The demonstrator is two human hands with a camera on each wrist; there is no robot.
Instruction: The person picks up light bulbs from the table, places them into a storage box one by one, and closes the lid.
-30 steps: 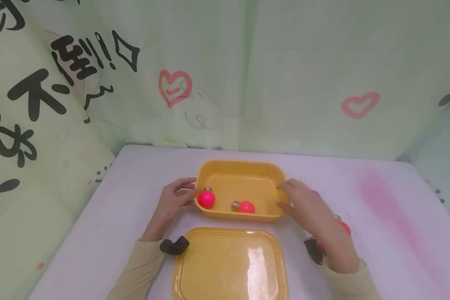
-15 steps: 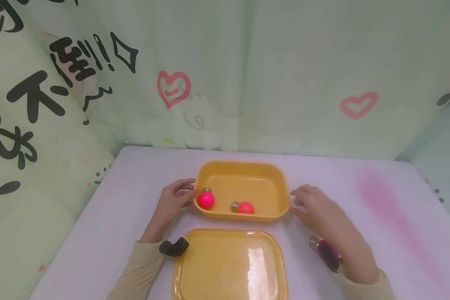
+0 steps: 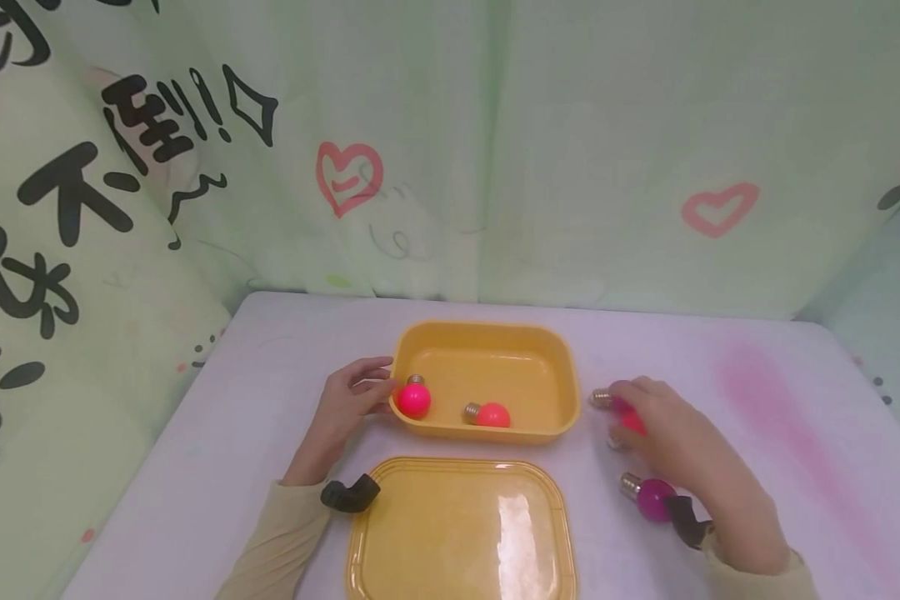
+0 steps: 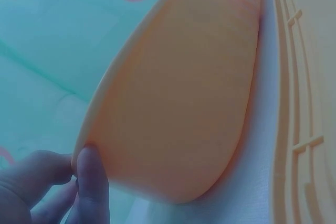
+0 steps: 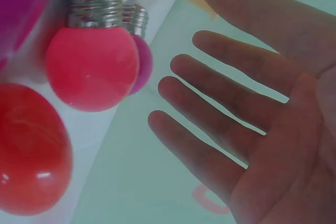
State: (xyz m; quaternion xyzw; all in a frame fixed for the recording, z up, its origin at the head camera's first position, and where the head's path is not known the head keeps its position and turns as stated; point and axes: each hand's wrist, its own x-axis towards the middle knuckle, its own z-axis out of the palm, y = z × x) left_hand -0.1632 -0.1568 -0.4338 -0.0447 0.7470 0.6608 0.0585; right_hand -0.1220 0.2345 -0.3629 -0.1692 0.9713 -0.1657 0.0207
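Note:
My left hand touches the left rim of a yellow plastic tub, thumb and fingers lightly bent at its edge. Inside the tub lie a hot-pink light bulb and a coral-red one. To the right, my right hand hovers over loose bulbs, partly hiding them; its fingers spread straight and hold nothing. Beneath it are a magenta bulb and a red bulb. A purple bulb lies nearer, by the wrist. A pinkish bulb shows close in the right wrist view.
A shallow yellow tray with a ridged rim lies in front of the tub. White cloth covers the table, with a pink stain at right. Printed green curtains hang behind.
My right hand has left the tub's right rim and moved right and toward me, over the loose bulbs. The left hand, tub and its two bulbs stay put.

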